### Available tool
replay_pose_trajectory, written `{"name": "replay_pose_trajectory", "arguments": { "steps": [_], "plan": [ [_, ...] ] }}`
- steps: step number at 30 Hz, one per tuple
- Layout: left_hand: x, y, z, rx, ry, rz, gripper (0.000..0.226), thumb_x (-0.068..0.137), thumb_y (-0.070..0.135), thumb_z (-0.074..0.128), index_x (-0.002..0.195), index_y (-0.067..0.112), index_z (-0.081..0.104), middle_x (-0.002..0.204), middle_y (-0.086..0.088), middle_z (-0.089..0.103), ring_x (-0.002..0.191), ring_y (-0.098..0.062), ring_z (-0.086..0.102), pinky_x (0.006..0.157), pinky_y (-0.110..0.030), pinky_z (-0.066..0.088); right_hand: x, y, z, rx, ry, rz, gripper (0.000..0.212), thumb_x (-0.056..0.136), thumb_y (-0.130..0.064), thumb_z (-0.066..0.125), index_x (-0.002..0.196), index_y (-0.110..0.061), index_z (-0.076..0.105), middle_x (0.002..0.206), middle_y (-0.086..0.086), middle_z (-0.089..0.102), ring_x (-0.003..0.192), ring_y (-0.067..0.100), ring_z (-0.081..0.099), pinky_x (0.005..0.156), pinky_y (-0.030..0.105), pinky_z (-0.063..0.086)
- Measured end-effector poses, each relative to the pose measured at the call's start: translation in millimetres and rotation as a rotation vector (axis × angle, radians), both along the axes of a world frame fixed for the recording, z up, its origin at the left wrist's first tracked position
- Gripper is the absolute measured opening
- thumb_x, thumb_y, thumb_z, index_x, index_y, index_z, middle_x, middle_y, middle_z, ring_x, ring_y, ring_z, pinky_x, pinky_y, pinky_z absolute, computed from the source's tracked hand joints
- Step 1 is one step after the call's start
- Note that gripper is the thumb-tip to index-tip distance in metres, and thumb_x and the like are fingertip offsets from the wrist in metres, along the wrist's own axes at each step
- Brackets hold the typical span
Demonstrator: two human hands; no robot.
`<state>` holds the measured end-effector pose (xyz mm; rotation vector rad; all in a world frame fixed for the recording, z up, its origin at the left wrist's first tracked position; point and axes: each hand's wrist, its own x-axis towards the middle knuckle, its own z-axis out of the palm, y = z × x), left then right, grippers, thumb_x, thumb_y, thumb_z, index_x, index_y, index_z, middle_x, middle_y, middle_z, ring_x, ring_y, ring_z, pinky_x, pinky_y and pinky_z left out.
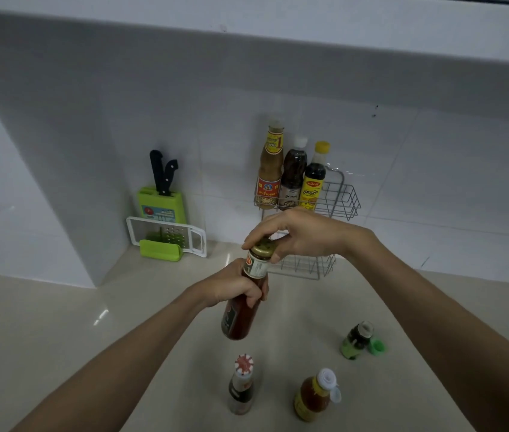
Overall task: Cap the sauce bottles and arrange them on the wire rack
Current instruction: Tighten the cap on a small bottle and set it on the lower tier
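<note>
Above the worktop [60, 322], the left hand [231, 285] clamps the dark red sauce bottle [240, 310] around its body, tilted, while the right hand [297, 235] grips its gold cap [263, 247]. Behind, the wire rack [337, 198] holds three capped bottles [290, 176].

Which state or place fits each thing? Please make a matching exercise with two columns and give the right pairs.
Things:
1. green cap
2. yellow-capped bottle
3. gold cap
4. knives

States or places:
A. under the right hand
B. in the green holder
C. lying on the counter
D. standing on the wire rack

Pairs: 1-C, 2-D, 3-A, 4-B
</note>
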<state>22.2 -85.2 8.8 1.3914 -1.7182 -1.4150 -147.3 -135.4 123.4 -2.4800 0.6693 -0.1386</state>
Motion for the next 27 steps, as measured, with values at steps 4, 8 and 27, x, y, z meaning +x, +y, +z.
{"name": "replay_pose_trajectory", "arguments": {
  "steps": [4, 8, 27],
  "plan": [
    [-2, 3, -5, 0.006, 0.004, 0.033, 0.024, 0.044, -0.003, 0.058, 0.067, -0.001, 0.063, 0.072, -0.012, 0.065, 0.076, -0.024, 0.061, 0.077, -0.037, 0.049, 2, 0, -5, -0.036, 0.024, -0.053, 0.048, 0.069, -0.023, 0.085, 0.114, -0.028, 0.068, 0.110, -0.007, 0.066, 0.090, 0.004, 0.068, 0.083, 0.027, 0.057],
    [1, 5, -10, 0.010, -0.017, 0.010, 0.021, 0.043, -0.002, 0.058, 0.063, 0.003, 0.062, 0.071, -0.012, 0.065, 0.074, -0.023, 0.062, 0.075, -0.037, 0.049, -1, 5, -17, -0.017, 0.003, -0.080, 0.046, 0.071, -0.031, 0.084, 0.113, -0.030, 0.066, 0.108, -0.006, 0.063, 0.087, 0.005, 0.068, 0.079, 0.027, 0.058],
    [-1, 0, 5, -0.063, -0.012, 0.018, 0.017, 0.046, -0.007, 0.058, 0.063, -0.006, 0.060, 0.066, -0.014, 0.063, 0.065, -0.021, 0.060, 0.064, -0.031, 0.049, 13, 22, -42, -0.741, 0.037, -0.133, 0.034, 0.093, -0.051, 0.030, 0.093, -0.017, 0.031, 0.065, 0.008, 0.063, 0.052, 0.029, 0.050, 0.049, 0.030, 0.033]
  ]
}}
